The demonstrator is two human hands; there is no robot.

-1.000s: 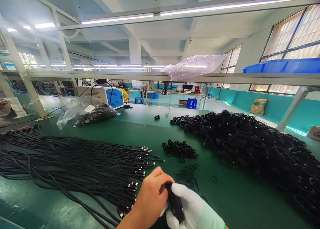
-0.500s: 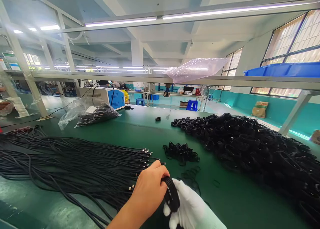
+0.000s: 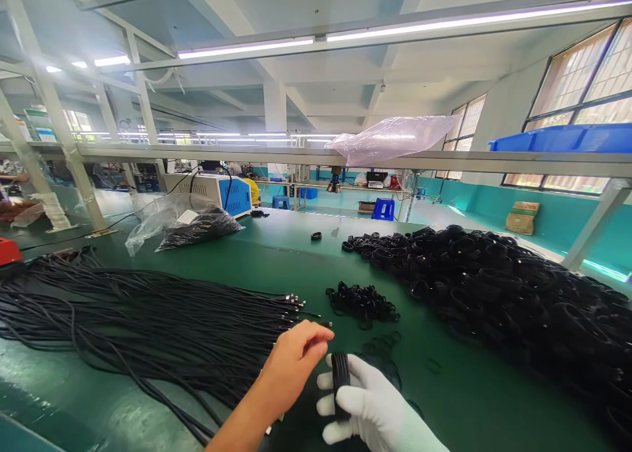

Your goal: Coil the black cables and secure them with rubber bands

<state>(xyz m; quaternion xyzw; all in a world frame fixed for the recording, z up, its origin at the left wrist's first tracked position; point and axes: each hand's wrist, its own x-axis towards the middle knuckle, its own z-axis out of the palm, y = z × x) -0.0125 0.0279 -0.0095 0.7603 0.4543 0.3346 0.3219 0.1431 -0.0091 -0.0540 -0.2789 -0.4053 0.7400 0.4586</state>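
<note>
In a white glove, my right hand [image 3: 368, 399] holds a coiled black cable [image 3: 340, 383], its thumb on the near side and its fingers behind and below. My bare left hand [image 3: 299, 350] hovers just left of the coil, apart from it, with its fingers stretched out to the right and nothing visible in them. Long straight black cables [image 3: 162, 314] lie under and left of that hand, their metal plugs pointing right. Beyond the hands sits a small heap of thin black bands [image 3: 363, 301], with more loose bands [image 3: 382, 353] nearer the glove.
A large pile of coiled black cables [image 3: 494, 281] covers the right of the green table [image 3: 276, 261]. One coil [image 3: 316, 236] lies alone farther back. At the back left are a plastic bag of dark items [image 3: 197, 228] and a blue-and-white machine [image 3: 232, 194]. A shelf rail [image 3: 276, 154] crosses above.
My left hand has let go of the coiled cable and drawn slightly left. The gloved right hand now holds the coil alone, turned more upright. The view has shifted slightly.
</note>
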